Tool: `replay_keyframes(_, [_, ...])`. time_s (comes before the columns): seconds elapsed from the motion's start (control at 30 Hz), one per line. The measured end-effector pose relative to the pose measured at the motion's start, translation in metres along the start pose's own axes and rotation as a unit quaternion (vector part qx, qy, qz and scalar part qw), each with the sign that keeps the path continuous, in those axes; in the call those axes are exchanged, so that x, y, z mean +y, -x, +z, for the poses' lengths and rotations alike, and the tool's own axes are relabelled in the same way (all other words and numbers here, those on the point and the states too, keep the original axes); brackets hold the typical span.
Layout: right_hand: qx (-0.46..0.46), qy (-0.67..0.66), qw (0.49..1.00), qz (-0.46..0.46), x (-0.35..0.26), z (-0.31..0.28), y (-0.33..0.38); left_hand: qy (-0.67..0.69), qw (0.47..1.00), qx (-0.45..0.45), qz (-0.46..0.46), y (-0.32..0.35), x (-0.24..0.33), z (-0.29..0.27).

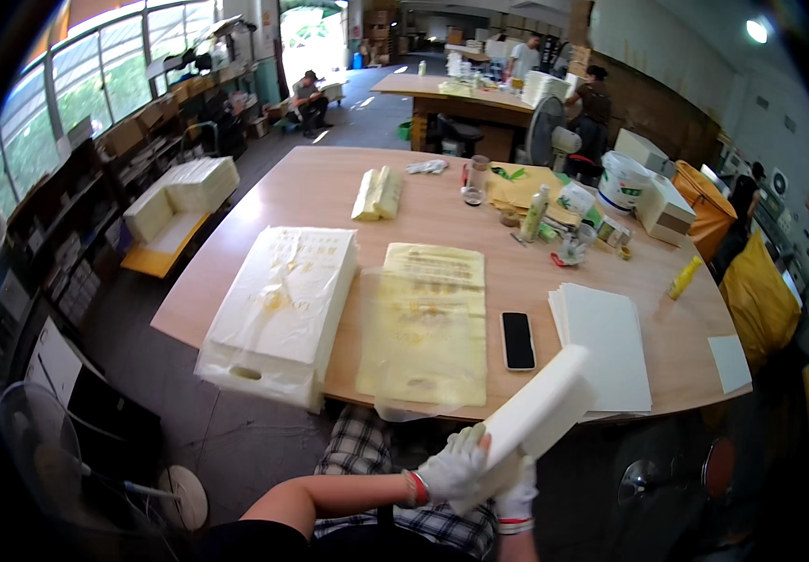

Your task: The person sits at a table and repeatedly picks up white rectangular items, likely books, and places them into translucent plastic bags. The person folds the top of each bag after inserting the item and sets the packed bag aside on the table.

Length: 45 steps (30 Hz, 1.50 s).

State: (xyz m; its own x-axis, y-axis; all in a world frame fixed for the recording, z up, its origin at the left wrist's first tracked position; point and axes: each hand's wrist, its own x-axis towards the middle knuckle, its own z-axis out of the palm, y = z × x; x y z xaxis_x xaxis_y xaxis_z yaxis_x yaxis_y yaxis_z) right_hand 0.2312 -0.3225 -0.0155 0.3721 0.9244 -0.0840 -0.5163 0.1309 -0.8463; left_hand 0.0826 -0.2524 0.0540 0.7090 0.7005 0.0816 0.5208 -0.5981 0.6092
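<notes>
A plain white box [540, 403], long and flat, is held tilted over the table's front edge, its far end pointing up to the right. My left hand [458, 462], in a white glove with a red cuff, grips the box's left side near its lower end. Around the underside of that end is my right hand [517, 494], gloved alike, its fingers partly hidden. To the left lie flattened yellowish plastic bags [432, 318] with a cut-out handle. Beyond them sits a white printed box [278, 295] inside a clear bag. A black-screened phone [518, 341] lies just past the held box.
White sheets [606, 347] are stacked at the right, with a yellow bottle [684, 278] beyond. Folded yellowish bags [377, 194] lie farther back. Bottles, tape and a white bucket [623, 182] crowd the back right. A fan [184, 496] stands at lower left; several people are in the background.
</notes>
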Motion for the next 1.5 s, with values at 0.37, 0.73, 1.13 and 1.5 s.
replay_keyframes(0.37, [0.056, 0.314, 0.936, -0.150, -0.048, 0.031, -0.001, -0.261, 0.930, 0.256, 0.029, -0.029, -0.084, -0.109])
replay_keyframes(0.73, [-0.211, 0.718, 0.659, -0.069, -0.032, 0.066, -0.033, -0.054, 0.997, 0.048, -0.016, -0.043, -0.063, -0.068])
replay_keyframes(1.13, [0.079, 0.706, 0.682, -0.175, 0.067, 0.081, -0.149, -0.156, 0.937, 0.251, 0.188, -0.021, -0.185, -0.027])
replay_keyframes(1.5, [-0.022, 0.770, 0.637, -0.021, 0.030, 0.065, -0.161, 0.229, 0.899, 0.297, -0.227, -0.001, -0.268, -0.015])
